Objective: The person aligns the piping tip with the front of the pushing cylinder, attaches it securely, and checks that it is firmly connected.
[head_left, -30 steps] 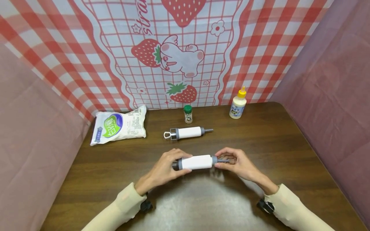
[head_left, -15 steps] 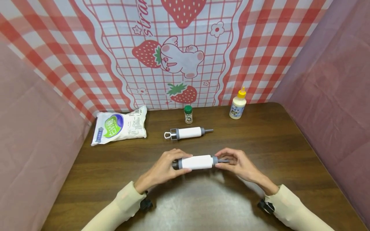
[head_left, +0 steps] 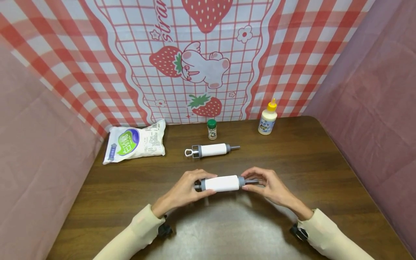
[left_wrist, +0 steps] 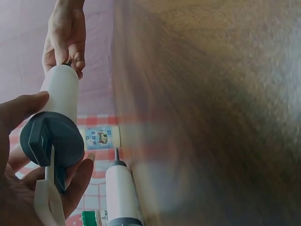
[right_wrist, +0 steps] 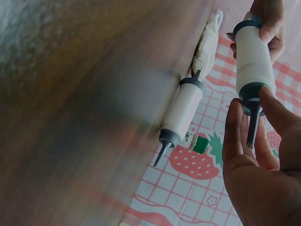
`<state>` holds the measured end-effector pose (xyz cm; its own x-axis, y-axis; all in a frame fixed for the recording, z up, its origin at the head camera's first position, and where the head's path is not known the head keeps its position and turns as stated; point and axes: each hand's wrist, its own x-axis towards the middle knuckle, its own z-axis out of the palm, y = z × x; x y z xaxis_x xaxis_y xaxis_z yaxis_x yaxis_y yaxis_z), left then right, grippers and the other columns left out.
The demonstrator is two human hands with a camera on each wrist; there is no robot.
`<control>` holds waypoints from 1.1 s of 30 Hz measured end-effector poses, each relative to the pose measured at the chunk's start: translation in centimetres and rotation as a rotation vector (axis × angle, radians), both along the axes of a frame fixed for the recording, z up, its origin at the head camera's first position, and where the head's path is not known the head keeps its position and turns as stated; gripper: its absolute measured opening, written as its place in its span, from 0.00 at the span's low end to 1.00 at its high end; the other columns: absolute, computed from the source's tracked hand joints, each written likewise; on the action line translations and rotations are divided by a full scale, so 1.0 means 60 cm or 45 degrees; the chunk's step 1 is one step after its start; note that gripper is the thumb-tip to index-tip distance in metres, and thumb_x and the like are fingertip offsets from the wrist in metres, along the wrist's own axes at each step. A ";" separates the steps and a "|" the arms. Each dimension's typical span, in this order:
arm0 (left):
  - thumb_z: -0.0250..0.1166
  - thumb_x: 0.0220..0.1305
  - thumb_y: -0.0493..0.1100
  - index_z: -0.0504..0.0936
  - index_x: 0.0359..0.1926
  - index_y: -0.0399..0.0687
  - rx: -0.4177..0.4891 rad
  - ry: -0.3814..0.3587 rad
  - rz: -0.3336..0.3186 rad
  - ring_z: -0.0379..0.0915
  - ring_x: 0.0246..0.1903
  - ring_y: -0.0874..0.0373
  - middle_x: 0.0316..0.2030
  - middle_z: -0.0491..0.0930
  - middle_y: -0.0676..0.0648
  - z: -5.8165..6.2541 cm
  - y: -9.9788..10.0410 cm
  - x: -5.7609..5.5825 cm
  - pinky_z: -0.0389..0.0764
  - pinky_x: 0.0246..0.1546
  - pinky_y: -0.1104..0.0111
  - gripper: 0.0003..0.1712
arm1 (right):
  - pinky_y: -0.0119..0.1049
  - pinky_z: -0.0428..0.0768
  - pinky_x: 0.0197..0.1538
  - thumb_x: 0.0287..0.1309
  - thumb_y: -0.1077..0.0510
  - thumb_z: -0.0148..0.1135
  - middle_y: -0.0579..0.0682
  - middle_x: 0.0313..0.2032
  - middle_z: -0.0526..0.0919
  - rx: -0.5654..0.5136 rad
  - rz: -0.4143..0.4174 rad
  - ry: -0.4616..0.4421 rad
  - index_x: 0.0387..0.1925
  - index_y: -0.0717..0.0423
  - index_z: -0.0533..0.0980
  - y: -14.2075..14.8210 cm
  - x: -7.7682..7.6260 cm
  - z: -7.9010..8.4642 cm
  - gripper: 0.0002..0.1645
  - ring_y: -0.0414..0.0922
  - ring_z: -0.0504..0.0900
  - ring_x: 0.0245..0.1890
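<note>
Both hands hold a large white syringe with grey ends and a thin grey nozzle, level over the table. My left hand grips the barrel near its plunger end, thumb on one side and fingers on the other. In the left wrist view a pale loop handle sticks out behind the grey end cap. At the other end, thumb and fingertips of my right hand pinch the grey nozzle cap; the nozzle points into that palm. A second, similar syringe lies farther back.
Along the back of the wooden table stand a small green-capped jar and a yellow-tipped bottle. A white plastic bag with a green and purple label lies at the back left. A red-and-white checked cloth hangs behind.
</note>
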<state>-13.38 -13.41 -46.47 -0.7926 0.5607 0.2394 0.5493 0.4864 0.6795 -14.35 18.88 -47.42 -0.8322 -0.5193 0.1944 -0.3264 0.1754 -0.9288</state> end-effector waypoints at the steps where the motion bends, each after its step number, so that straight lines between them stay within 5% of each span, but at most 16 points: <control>1: 0.77 0.61 0.51 0.86 0.60 0.50 0.008 0.004 -0.001 0.83 0.49 0.60 0.51 0.88 0.51 0.000 0.001 0.001 0.84 0.51 0.68 0.27 | 0.35 0.88 0.54 0.59 0.64 0.75 0.58 0.50 0.88 0.007 -0.005 -0.004 0.53 0.58 0.82 0.000 0.000 0.000 0.20 0.43 0.89 0.49; 20: 0.80 0.57 0.50 0.87 0.56 0.49 0.069 0.143 0.030 0.83 0.49 0.60 0.48 0.89 0.51 -0.009 0.014 0.005 0.85 0.52 0.67 0.27 | 0.31 0.89 0.49 0.65 0.61 0.71 0.61 0.50 0.88 0.038 -0.073 -0.115 0.52 0.62 0.83 -0.003 0.001 -0.007 0.15 0.36 0.89 0.48; 33: 0.80 0.57 0.50 0.87 0.57 0.50 0.069 0.242 0.037 0.82 0.51 0.60 0.49 0.88 0.52 -0.010 0.017 0.008 0.84 0.54 0.66 0.27 | 0.48 0.91 0.40 0.72 0.61 0.64 0.64 0.40 0.89 0.046 -0.097 -0.175 0.48 0.70 0.83 -0.008 -0.002 -0.011 0.13 0.53 0.91 0.34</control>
